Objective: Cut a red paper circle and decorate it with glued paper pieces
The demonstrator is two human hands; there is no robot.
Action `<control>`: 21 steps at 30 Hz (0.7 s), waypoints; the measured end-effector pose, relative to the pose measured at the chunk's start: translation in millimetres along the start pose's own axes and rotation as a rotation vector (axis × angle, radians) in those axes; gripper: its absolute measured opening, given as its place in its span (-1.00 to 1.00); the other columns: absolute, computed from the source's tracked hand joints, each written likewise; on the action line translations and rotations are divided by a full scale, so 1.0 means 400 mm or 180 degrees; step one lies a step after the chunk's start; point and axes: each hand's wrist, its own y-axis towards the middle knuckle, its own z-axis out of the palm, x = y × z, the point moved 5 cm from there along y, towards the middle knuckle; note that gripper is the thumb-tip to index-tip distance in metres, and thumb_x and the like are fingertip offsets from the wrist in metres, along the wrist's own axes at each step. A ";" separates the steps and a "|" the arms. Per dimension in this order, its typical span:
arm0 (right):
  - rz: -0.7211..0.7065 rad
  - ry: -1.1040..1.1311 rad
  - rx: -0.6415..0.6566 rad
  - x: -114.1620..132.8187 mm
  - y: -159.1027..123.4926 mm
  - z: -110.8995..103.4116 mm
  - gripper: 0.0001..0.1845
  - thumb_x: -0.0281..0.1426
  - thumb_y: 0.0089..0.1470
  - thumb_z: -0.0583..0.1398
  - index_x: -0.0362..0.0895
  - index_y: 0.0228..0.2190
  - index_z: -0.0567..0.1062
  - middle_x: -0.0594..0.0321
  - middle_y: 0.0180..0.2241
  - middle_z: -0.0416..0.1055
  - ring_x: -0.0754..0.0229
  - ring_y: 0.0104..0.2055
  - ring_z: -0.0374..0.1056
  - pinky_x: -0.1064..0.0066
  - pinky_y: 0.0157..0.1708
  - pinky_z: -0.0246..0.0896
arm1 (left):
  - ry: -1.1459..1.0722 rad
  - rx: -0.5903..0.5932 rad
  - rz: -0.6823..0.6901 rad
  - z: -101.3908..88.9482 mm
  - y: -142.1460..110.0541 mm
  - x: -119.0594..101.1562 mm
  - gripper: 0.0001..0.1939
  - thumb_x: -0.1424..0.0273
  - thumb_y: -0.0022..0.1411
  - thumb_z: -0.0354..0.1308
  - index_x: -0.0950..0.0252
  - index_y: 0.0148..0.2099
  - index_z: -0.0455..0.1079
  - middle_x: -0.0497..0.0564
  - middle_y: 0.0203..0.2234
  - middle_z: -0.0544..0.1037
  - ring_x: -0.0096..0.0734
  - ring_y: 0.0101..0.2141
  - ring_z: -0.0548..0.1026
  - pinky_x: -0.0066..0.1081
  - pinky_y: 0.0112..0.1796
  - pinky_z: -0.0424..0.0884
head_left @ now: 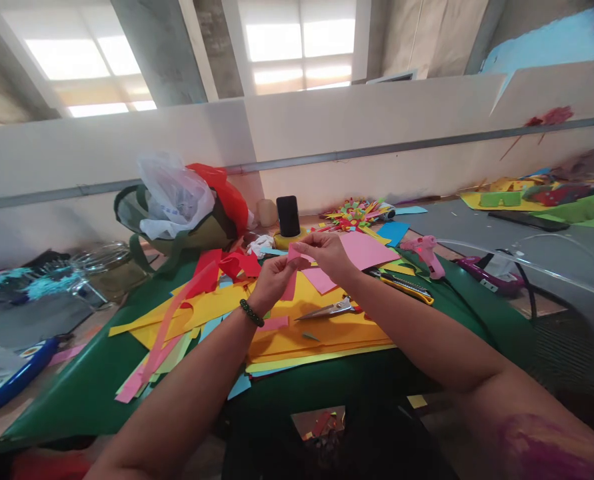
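Both of my hands meet over the paper pile, pinching a small piece of pink paper [293, 253] between them. My left hand [273, 281], with a dark green bead bracelet at the wrist, grips its lower side. From above, my right hand [329, 255] holds the upper edge between thumb and fingers. Scissors [331, 309] lie on the orange paper sheets [327, 339] just below the hands. A larger pink sheet [367, 250] rests behind my right hand, and a yellow-and-black utility knife [404, 287] is to its right.
A pink glue gun [429, 255] with a cord stands on the green table cover [481, 303]. Colored paper strips [177, 327] spread at left. Behind are a phone [288, 215], a colorful paper-strip bundle [359, 215] and a bag [201, 233] with plastic. A purple tool [491, 275] lies at right.
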 end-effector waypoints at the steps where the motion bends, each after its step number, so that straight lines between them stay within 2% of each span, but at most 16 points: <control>1: 0.0002 0.0066 -0.0084 -0.002 0.003 -0.005 -0.66 -0.12 -0.25 0.36 -0.15 -0.59 0.50 0.33 -0.59 0.36 0.30 -0.47 0.21 0.40 -0.44 0.15 | -0.0014 0.0022 -0.0063 0.001 0.000 0.004 -0.51 -0.06 0.00 0.28 0.34 -0.40 0.58 0.13 -0.42 0.66 -0.18 -0.31 0.59 -0.28 -0.17 0.46; 7: -0.0004 0.0381 -0.0601 -0.007 0.031 -0.051 -0.66 -0.16 -0.32 0.38 -0.13 -0.64 0.43 0.39 -0.62 0.27 0.34 -0.51 0.11 0.40 -0.44 0.08 | 0.0051 0.0438 -0.0462 0.013 -0.004 0.027 -0.45 -0.11 -0.03 0.26 0.34 -0.36 0.59 0.16 -0.39 0.67 -0.17 -0.30 0.60 -0.27 -0.18 0.47; 15: 0.0107 0.0603 -0.0807 -0.024 0.061 -0.098 -0.63 -0.13 -0.37 0.40 -0.13 -0.63 0.44 0.42 -0.64 0.22 0.37 -0.55 0.03 0.41 -0.49 0.02 | 0.0046 0.0560 -0.0639 -0.007 0.000 0.033 -0.48 -0.05 -0.06 0.33 0.35 -0.34 0.61 0.17 -0.35 0.66 -0.16 -0.29 0.61 -0.20 -0.11 0.46; 18: 0.0261 0.0648 -0.0885 -0.036 0.072 -0.114 -0.56 -0.08 -0.44 0.42 -0.12 -0.61 0.44 0.42 -0.63 0.24 0.38 -0.56 0.05 0.43 -0.51 0.03 | -0.0156 0.0399 -0.0719 -0.026 0.004 0.033 -0.53 0.01 -0.13 0.39 0.34 -0.35 0.61 0.18 -0.36 0.67 -0.14 -0.30 0.61 -0.16 -0.10 0.46; 21: 0.0411 0.0730 -0.1008 -0.045 0.080 -0.129 -0.49 -0.05 -0.52 0.44 -0.11 -0.58 0.44 0.42 -0.60 0.26 0.39 -0.56 0.10 0.44 -0.50 0.09 | -0.0509 -0.0053 -0.0833 -0.058 0.011 0.036 -0.62 0.14 -0.16 0.46 0.35 -0.39 0.58 0.17 -0.39 0.66 -0.19 -0.33 0.62 -0.22 -0.14 0.48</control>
